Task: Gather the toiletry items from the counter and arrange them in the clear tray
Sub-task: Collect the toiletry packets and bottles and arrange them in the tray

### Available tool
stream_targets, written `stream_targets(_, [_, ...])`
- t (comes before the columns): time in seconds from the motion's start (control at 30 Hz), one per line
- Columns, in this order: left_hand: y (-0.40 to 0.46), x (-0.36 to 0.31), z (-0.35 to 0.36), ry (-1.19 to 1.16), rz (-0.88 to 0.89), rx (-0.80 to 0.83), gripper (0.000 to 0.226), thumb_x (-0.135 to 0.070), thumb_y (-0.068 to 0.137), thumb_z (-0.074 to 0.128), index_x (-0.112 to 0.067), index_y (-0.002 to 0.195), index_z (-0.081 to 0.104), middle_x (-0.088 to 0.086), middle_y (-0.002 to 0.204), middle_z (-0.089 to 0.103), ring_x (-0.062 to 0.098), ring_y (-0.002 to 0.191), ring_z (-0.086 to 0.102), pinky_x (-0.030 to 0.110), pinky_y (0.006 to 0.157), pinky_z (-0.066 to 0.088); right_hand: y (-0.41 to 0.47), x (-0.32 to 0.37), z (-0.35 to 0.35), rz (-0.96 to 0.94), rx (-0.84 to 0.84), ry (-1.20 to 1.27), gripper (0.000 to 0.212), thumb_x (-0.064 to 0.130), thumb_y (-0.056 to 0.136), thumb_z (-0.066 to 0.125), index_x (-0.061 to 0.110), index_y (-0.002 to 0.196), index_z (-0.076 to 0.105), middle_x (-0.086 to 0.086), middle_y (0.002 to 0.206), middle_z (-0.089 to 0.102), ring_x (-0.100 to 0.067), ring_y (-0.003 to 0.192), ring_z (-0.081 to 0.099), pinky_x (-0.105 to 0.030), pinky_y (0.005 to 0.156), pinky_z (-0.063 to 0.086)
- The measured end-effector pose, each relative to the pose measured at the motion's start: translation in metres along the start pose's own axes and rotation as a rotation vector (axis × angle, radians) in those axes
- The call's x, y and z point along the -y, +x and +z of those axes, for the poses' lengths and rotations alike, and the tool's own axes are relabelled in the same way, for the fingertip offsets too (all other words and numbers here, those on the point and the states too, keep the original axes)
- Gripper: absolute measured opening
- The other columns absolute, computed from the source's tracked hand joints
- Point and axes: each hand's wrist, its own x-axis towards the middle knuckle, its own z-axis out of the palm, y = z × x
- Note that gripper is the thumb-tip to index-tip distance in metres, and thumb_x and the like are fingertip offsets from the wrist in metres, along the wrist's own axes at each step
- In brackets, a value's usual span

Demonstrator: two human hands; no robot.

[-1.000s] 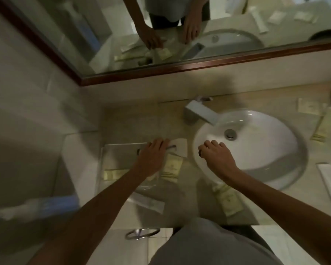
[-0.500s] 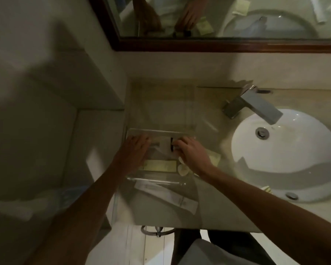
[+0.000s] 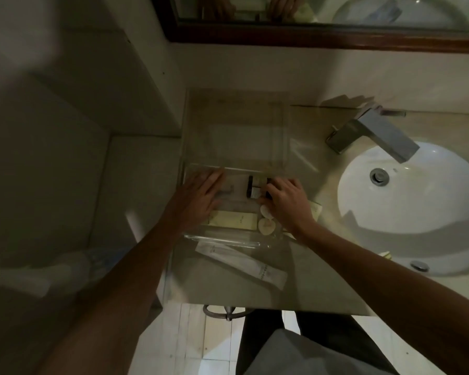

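Note:
A clear tray [image 3: 229, 238] sits on the counter left of the sink. Inside it lie a pale yellow sachet [image 3: 233, 220], two round pale soaps [image 3: 266, 226] and a small dark-capped bottle [image 3: 252, 188]. My left hand [image 3: 198, 197] rests flat in the tray's left part with its fingers apart, holding nothing. At the tray's right end my right hand [image 3: 284, 203] curls its fingertips around a second dark-capped item beside that bottle. A long white packet [image 3: 241, 262] lies on the counter in front of the tray. Another pale sachet [image 3: 316, 208] shows from under my right wrist.
The white basin [image 3: 417, 212] and its metal tap [image 3: 377, 133] lie to the right. A mirror with a wooden frame [image 3: 309, 40] runs along the back wall. A side wall stands close on the left. The counter's front edge is near my body.
Over the last second my right hand has come from the basin's rim to the tray's right end. My left hand has slid to the tray's left part. The view has swung left.

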Motion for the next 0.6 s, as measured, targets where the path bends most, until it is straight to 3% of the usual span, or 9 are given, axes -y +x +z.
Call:
stream_targets(0.13, [-0.002,0.0,0.001,0.052,0.151,-0.142,0.05,-0.004,0.086,0.048,-0.009,0.136,0.052,0.012,0.127,0.057,0.029,0.108,0.054,0.042,0.085,0.045,0.001,-0.002,-0.002,0.001,0.001,-0.008,0.022,0.031,0.087,0.069,0.018,0.104,0.067,-0.006,0.108,0.067,-0.024,0.096,0.063,-0.038,0.09,0.042])
stream_targets(0.27, [0.003,0.004,0.005,0.121,0.056,-0.146,0.049,0.0,0.083,0.059,-0.012,0.13,0.058,0.009,0.123,0.057,0.029,0.102,0.059,0.041,0.08,0.049,0.003,-0.002,-0.003,0.015,-0.015,-0.017,0.022,0.031,0.085,0.07,0.015,0.099,0.067,-0.006,0.101,0.067,-0.024,0.091,0.062,-0.038,0.085,0.042])
stream_targets(0.43, [0.0,-0.009,-0.007,0.05,-0.038,-0.103,0.054,-0.005,0.083,0.044,-0.009,0.136,0.051,0.014,0.127,0.057,0.032,0.107,0.053,0.042,0.088,0.045,0.001,-0.002,-0.012,0.011,0.029,-0.025,0.021,0.032,0.089,0.067,0.015,0.101,0.067,-0.007,0.104,0.068,-0.025,0.096,0.059,-0.038,0.086,0.043])
stream_targets(0.6, [0.006,-0.068,-0.021,-0.129,-0.009,-0.15,0.055,-0.009,0.084,0.058,-0.008,0.138,0.049,0.016,0.132,0.055,0.033,0.112,0.054,0.044,0.093,0.044,-0.04,-0.03,-0.036,-0.009,-0.026,-0.022,0.02,0.029,0.091,0.064,0.015,0.105,0.066,-0.006,0.101,0.065,-0.023,0.093,0.056,-0.037,0.081,0.046])
